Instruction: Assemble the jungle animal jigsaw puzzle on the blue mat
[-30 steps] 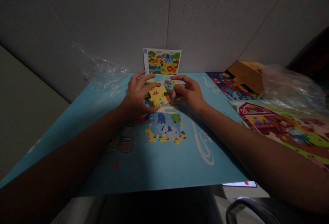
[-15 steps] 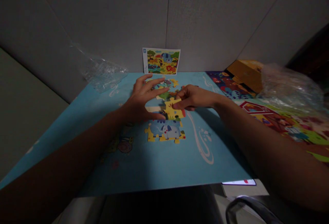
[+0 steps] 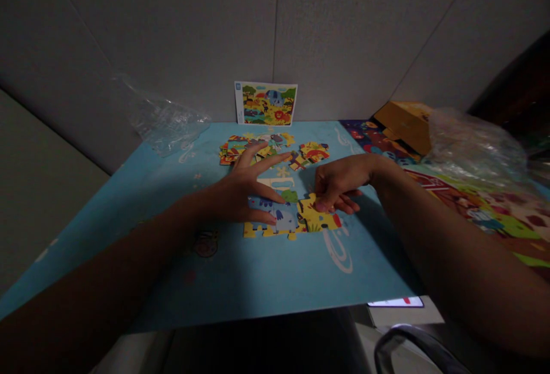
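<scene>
My right hand (image 3: 339,185) pinches a yellow jigsaw puzzle piece (image 3: 315,216) by its upper part. That piece lies against the right edge of a joined blue elephant puzzle section (image 3: 286,219); whether they interlock I cannot tell. My left hand (image 3: 247,188) is spread, its thumb and a finger over the elephant section, partly hiding it. Beyond the fingers lies a group of loose puzzle pieces (image 3: 234,148), partly covered by the left hand. More pieces (image 3: 314,152) with red and yellow print sit to their right.
A picture card (image 3: 268,103) leans on the wall at the back. Crumpled clear plastic (image 3: 172,128) lies at the back left. On the right are an orange-brown box (image 3: 404,125), another plastic wrap (image 3: 476,139) and a colourful printed board (image 3: 485,208). A phone (image 3: 395,302) shows below the table edge.
My right hand has carried the yellow piece right and nearer, from above the elephant section to its right side. My left hand has come down slightly, over the elephant section.
</scene>
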`<state>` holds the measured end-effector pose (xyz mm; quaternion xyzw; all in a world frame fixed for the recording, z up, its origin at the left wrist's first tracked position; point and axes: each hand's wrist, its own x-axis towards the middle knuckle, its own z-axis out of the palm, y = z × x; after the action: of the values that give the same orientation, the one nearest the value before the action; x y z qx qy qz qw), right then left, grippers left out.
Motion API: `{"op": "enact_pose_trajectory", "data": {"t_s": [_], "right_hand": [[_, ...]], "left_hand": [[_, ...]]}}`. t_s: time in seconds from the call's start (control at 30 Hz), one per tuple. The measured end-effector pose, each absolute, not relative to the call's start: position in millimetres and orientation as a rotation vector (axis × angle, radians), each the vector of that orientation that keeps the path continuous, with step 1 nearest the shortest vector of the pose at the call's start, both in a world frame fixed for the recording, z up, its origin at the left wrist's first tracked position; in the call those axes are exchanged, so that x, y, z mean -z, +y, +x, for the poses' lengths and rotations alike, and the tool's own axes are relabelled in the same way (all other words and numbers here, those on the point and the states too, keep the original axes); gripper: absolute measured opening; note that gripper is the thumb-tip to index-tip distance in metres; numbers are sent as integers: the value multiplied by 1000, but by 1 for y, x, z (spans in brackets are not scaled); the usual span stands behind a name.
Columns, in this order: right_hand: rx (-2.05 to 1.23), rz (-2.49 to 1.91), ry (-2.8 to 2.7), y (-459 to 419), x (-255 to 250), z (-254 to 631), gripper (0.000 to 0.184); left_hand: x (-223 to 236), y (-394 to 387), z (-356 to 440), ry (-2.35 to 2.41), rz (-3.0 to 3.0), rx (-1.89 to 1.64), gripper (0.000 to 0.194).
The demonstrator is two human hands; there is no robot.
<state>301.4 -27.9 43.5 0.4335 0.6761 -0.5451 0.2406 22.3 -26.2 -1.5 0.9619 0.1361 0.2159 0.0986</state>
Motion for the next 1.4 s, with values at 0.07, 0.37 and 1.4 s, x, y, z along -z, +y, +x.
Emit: {"op": "enact_pose_trajectory", "data": {"t_s": [0.07, 0.37, 1.4], "right_hand": [[1474, 1193, 1839, -27, -43, 302, 61], [1408, 1235, 1837, -27, -40, 297, 59], [723, 2801, 2617, 6, -12, 311, 58]], "left_hand": [[3, -32, 27, 348, 2821, -598, 30], [0, -39, 36, 197, 2615, -188, 41], [5, -36, 34, 191, 2664, -215, 38]]}}
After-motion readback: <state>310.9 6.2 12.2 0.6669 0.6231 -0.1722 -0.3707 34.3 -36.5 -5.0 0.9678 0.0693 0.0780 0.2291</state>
